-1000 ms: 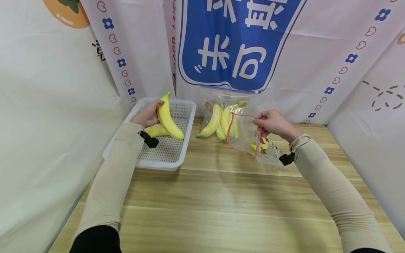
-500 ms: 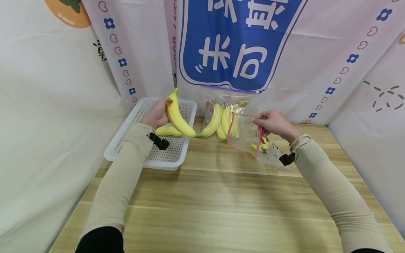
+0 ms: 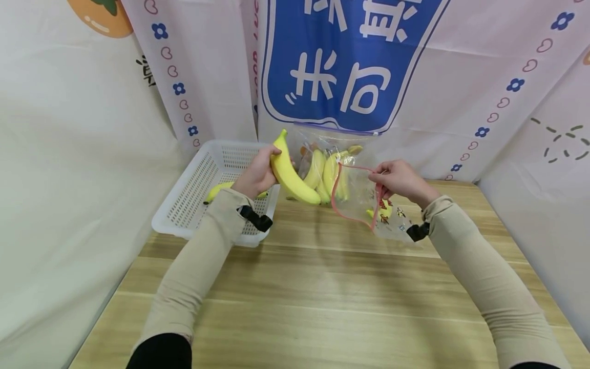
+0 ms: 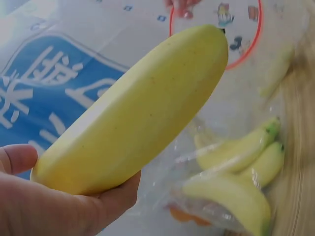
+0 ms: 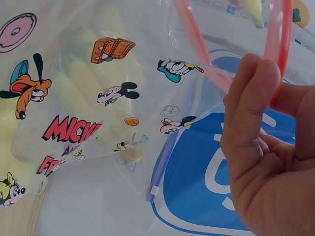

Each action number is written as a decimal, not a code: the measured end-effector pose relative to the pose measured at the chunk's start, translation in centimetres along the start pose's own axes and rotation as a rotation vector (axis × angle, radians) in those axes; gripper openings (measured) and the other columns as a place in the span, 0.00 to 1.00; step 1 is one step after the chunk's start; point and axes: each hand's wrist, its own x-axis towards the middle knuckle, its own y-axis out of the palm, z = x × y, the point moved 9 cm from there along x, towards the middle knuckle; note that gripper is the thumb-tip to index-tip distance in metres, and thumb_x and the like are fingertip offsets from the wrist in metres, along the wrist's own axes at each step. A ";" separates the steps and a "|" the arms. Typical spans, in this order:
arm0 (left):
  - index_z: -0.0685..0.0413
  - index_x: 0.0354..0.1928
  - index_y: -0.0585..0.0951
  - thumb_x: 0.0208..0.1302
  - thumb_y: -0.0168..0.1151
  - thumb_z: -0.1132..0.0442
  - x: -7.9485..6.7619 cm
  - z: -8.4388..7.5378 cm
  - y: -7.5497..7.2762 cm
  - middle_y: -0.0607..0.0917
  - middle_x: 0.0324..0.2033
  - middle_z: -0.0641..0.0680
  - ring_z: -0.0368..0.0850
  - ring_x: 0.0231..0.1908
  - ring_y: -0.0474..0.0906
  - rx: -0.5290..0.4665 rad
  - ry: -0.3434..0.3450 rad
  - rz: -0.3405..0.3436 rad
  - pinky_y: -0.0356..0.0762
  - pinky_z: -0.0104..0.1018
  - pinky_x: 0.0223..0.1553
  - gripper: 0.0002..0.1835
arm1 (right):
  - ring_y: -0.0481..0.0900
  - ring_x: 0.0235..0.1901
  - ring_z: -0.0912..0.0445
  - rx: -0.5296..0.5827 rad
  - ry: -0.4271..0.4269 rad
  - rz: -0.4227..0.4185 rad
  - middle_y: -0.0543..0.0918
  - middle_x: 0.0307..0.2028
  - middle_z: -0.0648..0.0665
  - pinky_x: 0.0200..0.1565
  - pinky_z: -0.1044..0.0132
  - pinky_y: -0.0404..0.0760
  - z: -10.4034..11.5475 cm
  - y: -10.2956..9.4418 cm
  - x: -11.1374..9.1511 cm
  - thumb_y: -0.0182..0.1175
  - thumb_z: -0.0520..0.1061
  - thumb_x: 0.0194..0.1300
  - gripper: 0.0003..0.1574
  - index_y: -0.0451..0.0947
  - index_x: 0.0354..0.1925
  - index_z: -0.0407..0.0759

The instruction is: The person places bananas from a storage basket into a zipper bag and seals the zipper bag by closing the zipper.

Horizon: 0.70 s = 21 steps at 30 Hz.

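Note:
My left hand (image 3: pixel 258 173) grips a yellow banana (image 3: pixel 295 179) near its stem end, just right of the basket. In the left wrist view the banana (image 4: pixel 138 113) slants up from the thumb and fingers, its tip overlapping the red-edged opening. My right hand (image 3: pixel 401 179) pinches the red rim of a clear zip bag (image 3: pixel 352 205) printed with cartoon figures, its mouth spread toward the left. Something yellow shows inside that bag. Seen from the right wrist, thumb and fingers (image 5: pixel 253 83) close on the red edge.
Behind stands a clear bag with a purple zip (image 3: pixel 332 129), holding several bananas (image 3: pixel 314 171). A white perforated basket (image 3: pixel 177 212) at left has yellow fruit (image 3: pixel 216 190) in it, partly hidden by my left arm. Printed cloth hangs behind the wooden table (image 3: pixel 322 302).
My left hand has carried the banana rightward, from over the basket to in front of the purple-zip bag. My right hand keeps hold of the red-rimmed bag in the same place.

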 end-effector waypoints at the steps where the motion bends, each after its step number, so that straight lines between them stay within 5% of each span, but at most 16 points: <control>1: 0.53 0.70 0.51 0.68 0.38 0.63 0.0 0.2 0.4 0.67 0.46 0.58 0.50 0.46 0.67 0.000 0.000 0.002 0.65 0.43 0.51 0.28 | 0.79 0.19 0.49 -0.001 -0.001 -0.001 0.79 0.19 0.41 0.24 0.62 0.81 0.0 0.0 0.0 0.55 0.48 0.69 0.18 0.77 0.42 0.32; 10: 0.55 0.71 0.52 0.67 0.41 0.64 0.2 2.7 3.8 0.66 0.55 0.57 0.50 0.52 0.65 -0.049 0.001 0.019 0.60 0.48 0.60 0.30 | 0.78 0.17 0.53 -0.006 0.001 -0.003 0.79 0.19 0.41 0.23 0.62 0.81 0.1 0.1 0.0 0.54 0.48 0.69 0.18 0.77 0.42 0.32; 16: 0.54 0.72 0.54 0.67 0.42 0.64 0.5 4.5 4.9 0.63 0.66 0.56 0.51 0.63 0.61 -0.042 -0.006 -0.007 0.59 0.50 0.63 0.31 | 0.78 0.17 0.54 -0.007 -0.002 -0.010 0.79 0.19 0.41 0.23 0.63 0.81 0.1 0.1 0.0 0.55 0.48 0.69 0.18 0.77 0.42 0.32; 21: 0.55 0.71 0.55 0.71 0.43 0.61 0.6 5.9 5.9 0.65 0.65 0.58 0.53 0.63 0.62 -0.014 -0.005 -0.007 0.60 0.52 0.62 0.28 | 0.78 0.17 0.53 -0.005 0.000 -0.017 0.79 0.19 0.41 0.23 0.63 0.81 0.1 0.0 0.1 0.54 0.46 0.69 0.17 0.77 0.42 0.32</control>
